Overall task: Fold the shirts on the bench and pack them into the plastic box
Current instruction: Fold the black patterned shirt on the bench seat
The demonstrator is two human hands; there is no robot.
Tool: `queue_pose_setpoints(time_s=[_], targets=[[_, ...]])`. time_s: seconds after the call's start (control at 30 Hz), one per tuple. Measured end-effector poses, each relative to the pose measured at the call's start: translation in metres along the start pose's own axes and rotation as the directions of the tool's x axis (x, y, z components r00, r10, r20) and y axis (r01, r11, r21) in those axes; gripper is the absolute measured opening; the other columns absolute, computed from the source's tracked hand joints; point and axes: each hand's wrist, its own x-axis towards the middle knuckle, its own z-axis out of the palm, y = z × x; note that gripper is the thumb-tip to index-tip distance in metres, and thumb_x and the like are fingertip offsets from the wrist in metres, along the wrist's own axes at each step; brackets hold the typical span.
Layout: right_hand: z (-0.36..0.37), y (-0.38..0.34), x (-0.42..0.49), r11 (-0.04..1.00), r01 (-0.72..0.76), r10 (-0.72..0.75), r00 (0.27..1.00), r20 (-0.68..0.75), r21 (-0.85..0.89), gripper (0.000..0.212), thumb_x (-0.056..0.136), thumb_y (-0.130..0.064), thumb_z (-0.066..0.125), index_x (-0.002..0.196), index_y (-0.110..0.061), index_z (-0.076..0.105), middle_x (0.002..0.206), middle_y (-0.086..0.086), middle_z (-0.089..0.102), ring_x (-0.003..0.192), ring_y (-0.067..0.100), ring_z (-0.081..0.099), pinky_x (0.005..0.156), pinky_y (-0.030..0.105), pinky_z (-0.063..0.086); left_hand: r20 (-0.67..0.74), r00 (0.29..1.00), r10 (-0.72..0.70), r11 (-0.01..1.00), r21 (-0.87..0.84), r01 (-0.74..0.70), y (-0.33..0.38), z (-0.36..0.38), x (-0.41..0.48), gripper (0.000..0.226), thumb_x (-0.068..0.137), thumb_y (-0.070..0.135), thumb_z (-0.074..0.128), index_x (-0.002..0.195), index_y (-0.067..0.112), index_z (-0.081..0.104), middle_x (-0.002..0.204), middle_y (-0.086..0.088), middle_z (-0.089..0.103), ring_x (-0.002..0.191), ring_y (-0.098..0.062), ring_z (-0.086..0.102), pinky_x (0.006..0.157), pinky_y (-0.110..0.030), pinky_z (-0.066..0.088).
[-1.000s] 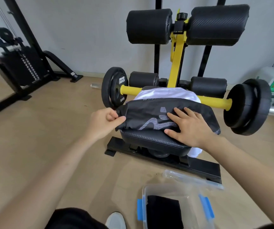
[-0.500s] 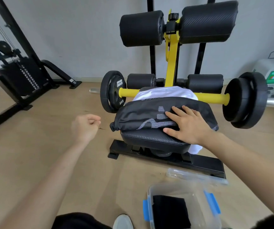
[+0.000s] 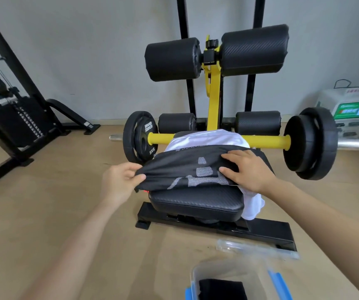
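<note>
A black shirt (image 3: 183,167) with a grey print lies folded across the black padded bench (image 3: 198,204). Under it is a white shirt (image 3: 206,138), which hangs off the bench's right side. My left hand (image 3: 121,180) pinches the black shirt's left end and lifts it a little. My right hand (image 3: 246,169) lies flat on the shirt's right part, fingers spread. The clear plastic box (image 3: 228,276) with blue latches stands on the floor at the bottom, with a folded black garment (image 3: 222,290) inside.
The box's clear lid (image 3: 256,249) lies on the floor beside the bench base. A yellow bar with black weight plates (image 3: 310,144) crosses behind the bench, under padded rollers (image 3: 215,54). A cable machine (image 3: 16,122) stands at the left. A white device (image 3: 352,113) sits at the right wall.
My left hand, which had let go and pulled away to the left, has come back and taken the black shirt's left end. My right hand has stayed on the shirt.
</note>
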Motion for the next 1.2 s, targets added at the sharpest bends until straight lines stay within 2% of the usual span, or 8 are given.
queue_pose_setpoints(time_s=[0.1,0.37,0.47,0.53,0.67,0.87,1.0,1.2], targets=[[0.003,-0.003,0.001,0.999,-0.001,0.000,1.000,-0.030,-0.037,0.058,0.093,-0.058,0.047,0.143,-0.029,0.049,0.147,-0.005,0.047,0.136,0.024,0.038,0.106,0.049,0.038,-0.143,0.989,-0.038,0.988,-0.152,0.016,-0.002,-0.007,0.000,0.017,0.085,0.012,0.077,0.099,0.021,0.075,0.080,0.006,0.075,0.073,0.002,0.068,0.067,-0.007,0.048],[-0.002,0.000,0.003,0.991,0.014,-0.003,0.997,-0.081,0.130,0.052,0.090,-0.056,0.053,0.131,-0.025,0.060,0.136,-0.002,0.058,0.127,0.024,0.049,0.100,0.040,0.042,-0.247,0.967,0.067,0.998,0.026,-0.062,0.016,0.012,-0.001,0.018,0.090,0.016,0.066,0.102,0.025,0.075,0.093,0.009,0.074,0.086,-0.010,0.068,0.077,-0.026,0.048],[-0.014,0.017,0.015,0.956,-0.069,0.127,0.973,-0.191,0.285,0.032,0.092,-0.030,0.064,0.121,-0.017,0.067,0.120,0.005,0.066,0.106,0.026,0.062,0.085,0.031,0.044,-0.197,0.957,0.213,0.973,0.130,-0.190,0.039,0.025,0.010,0.018,0.089,0.019,0.066,0.103,0.027,0.074,0.094,0.009,0.072,0.081,-0.014,0.065,0.078,-0.032,0.050],[-0.019,0.030,0.021,0.936,-0.165,0.224,0.960,-0.166,0.312,0.035,0.092,-0.025,0.065,0.126,-0.016,0.063,0.123,0.007,0.065,0.109,0.027,0.061,0.093,0.036,0.047,-0.108,0.956,0.274,0.942,0.229,-0.244,0.049,0.036,0.020,0.022,0.091,0.024,0.066,0.111,0.030,0.072,0.104,0.007,0.070,0.080,-0.018,0.064,0.078,-0.036,0.051],[-0.017,0.047,0.028,0.912,-0.269,0.304,0.950,-0.072,0.309,0.033,0.090,-0.024,0.068,0.122,-0.018,0.066,0.111,0.008,0.070,0.106,0.029,0.063,0.090,0.037,0.049,0.034,0.986,0.166,0.915,0.367,-0.167,0.051,0.055,0.037,0.038,0.094,0.037,0.063,0.133,0.035,0.060,0.127,0.007,0.066,0.112,-0.031,0.062,0.087,-0.043,0.052],[-0.027,0.048,0.031,0.915,-0.179,0.276,0.932,-0.236,0.361,0.006,0.085,-0.014,0.069,0.081,-0.016,0.073,0.083,-0.003,0.070,0.086,0.017,0.063,0.071,0.026,0.042,-0.144,0.953,0.267,0.938,0.267,-0.222,0.047,0.063,0.042,0.010,0.090,0.021,0.072,0.099,0.021,0.076,0.089,0.000,0.076,0.088,-0.028,0.070,0.075,-0.038,0.049],[-0.036,0.051,0.035,0.872,-0.106,0.284,0.904,-0.318,0.477,0.014,0.083,-0.006,0.071,0.094,-0.014,0.075,0.087,0.000,0.071,0.080,0.015,0.063,0.078,0.026,0.047,-0.244,0.917,0.317,0.936,0.239,-0.260,0.052,0.062,0.049,0.018,0.091,0.019,0.069,0.107,0.017,0.075,0.098,-0.005,0.073,0.092,-0.030,0.070,0.078,-0.042,0.051],[-0.030,0.069,0.021,0.775,-0.132,0.271,0.953,-0.136,0.618,0.045,0.088,-0.004,0.064,0.130,-0.020,0.061,0.127,-0.004,0.061,0.096,0.014,0.069,0.092,0.033,0.054,0.098,0.984,0.150,0.922,0.347,-0.175,0.046,0.077,0.044,0.052,0.096,0.045,0.054,0.144,0.026,0.052,0.150,-0.003,0.051,0.131,-0.034,0.051,0.102,-0.048,0.046]])
